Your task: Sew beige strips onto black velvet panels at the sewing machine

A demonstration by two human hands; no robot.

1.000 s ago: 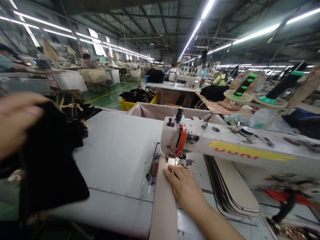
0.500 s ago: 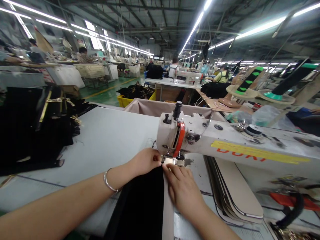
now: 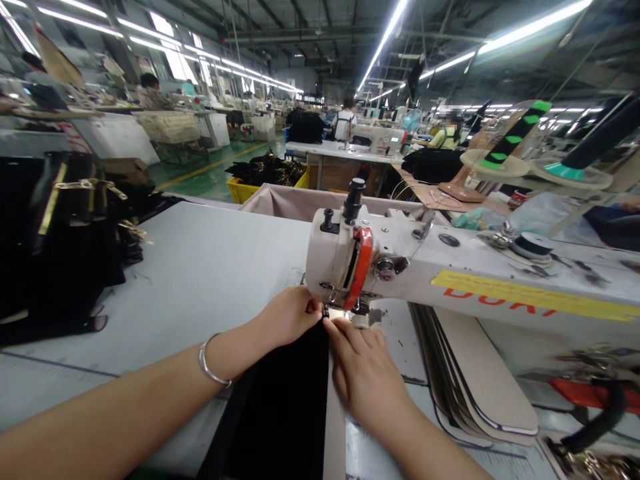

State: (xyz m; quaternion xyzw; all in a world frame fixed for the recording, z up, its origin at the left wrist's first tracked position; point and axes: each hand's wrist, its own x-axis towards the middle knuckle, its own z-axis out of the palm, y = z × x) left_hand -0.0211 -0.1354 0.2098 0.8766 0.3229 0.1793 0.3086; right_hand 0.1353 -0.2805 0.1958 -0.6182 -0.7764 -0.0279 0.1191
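A long black fabric piece [image 3: 285, 407] with a beige strip [image 3: 335, 427] along its right side runs up to the sewing machine's [image 3: 340, 257] presser foot. My left hand [image 3: 290, 313], wearing a silver bangle [image 3: 210, 363] at the wrist, is closed in a pinch at the fabric's far end, just left of the needle area. Flat over the beige strip lies my right hand [image 3: 367, 367], its fingers stretched toward the foot and its index fingertip close to the left fingers. The machine head hides the exact stitching point.
Beige rounded panels [image 3: 480, 373] are stacked under the machine arm. Black pieces with gold zippers [image 3: 65, 233] pile up at the left of the white table [image 3: 200, 267]. Thread cones [image 3: 520, 133] stand at right. Behind are a yellow crate [image 3: 243, 192] and seated co-workers.
The camera view has shifted slightly, so the machine sits a little higher and nearer. Both hands keep nearly the same place at the presser foot, with the black fabric under them.
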